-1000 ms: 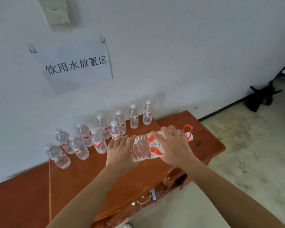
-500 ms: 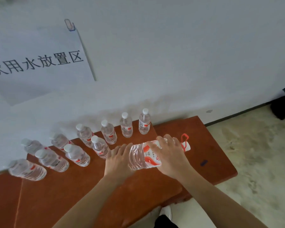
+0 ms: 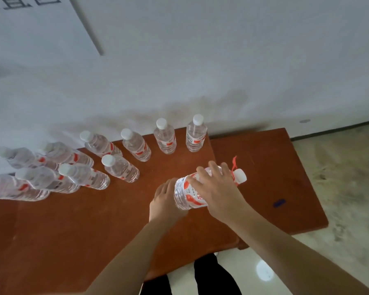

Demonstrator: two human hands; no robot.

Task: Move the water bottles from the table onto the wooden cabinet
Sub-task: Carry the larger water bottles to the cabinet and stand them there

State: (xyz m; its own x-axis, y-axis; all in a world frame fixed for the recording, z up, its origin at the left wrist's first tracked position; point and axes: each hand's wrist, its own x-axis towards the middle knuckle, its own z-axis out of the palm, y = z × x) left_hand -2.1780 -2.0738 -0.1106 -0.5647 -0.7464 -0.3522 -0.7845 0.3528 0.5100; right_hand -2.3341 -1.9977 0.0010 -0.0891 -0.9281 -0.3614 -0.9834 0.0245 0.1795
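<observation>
The large water bottle [image 3: 186, 193] lies sideways above the wooden cabinet [image 3: 94, 220], cap pointing right. My right hand [image 3: 216, 189] wraps over its middle; my left hand [image 3: 165, 202] cups its base. Small bottles [image 3: 120, 168] stand behind it.

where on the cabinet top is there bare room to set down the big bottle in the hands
The big bottle is held by the left hand and right hand. Bare wood lies in front of the small bottles, toward the near edge, and on the right section around the blue mark. The back left by the wall is crowded.
</observation>
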